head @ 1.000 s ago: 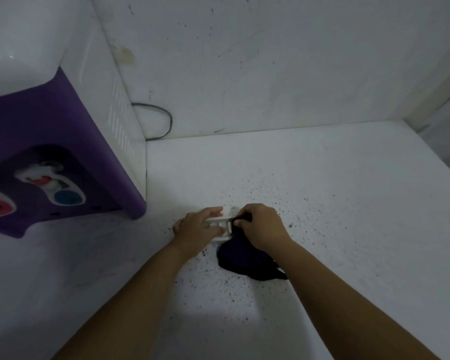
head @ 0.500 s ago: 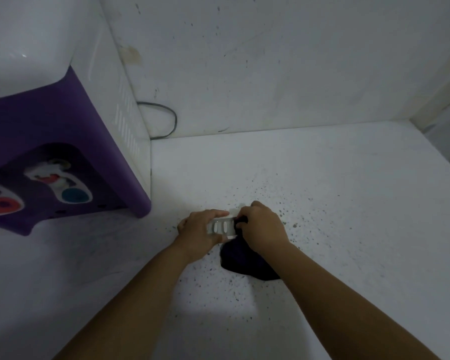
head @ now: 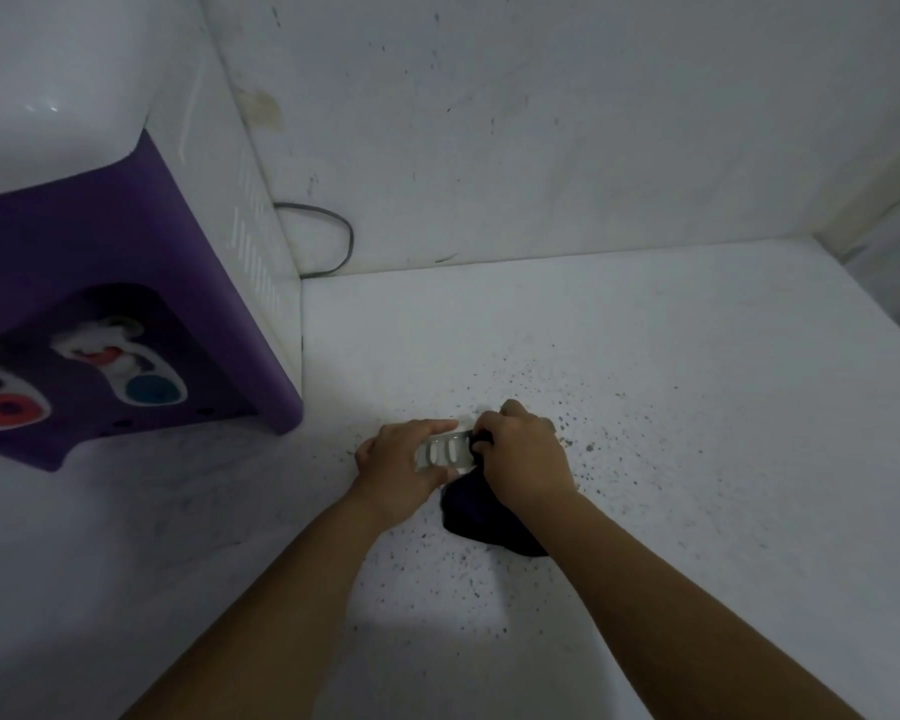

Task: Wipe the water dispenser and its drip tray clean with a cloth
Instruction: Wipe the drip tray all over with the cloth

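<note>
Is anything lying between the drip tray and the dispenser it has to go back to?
Nothing visible does. The left hand holds the drip tray while the right hand presses the dark cloth to it; only bare, speckled counter separates them from the dispenser.

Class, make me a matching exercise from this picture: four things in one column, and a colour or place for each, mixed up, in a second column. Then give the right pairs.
Things:
1. drip tray
2. cloth
3. cable
4. dispenser

Descriptions:
A. dark, bunched under the right hand
B. purple front, white side, at the left
C. white and slotted, held by the left hand
D. loops along the wall behind the dispenser

Pairs: 1-C, 2-A, 3-D, 4-B
</note>
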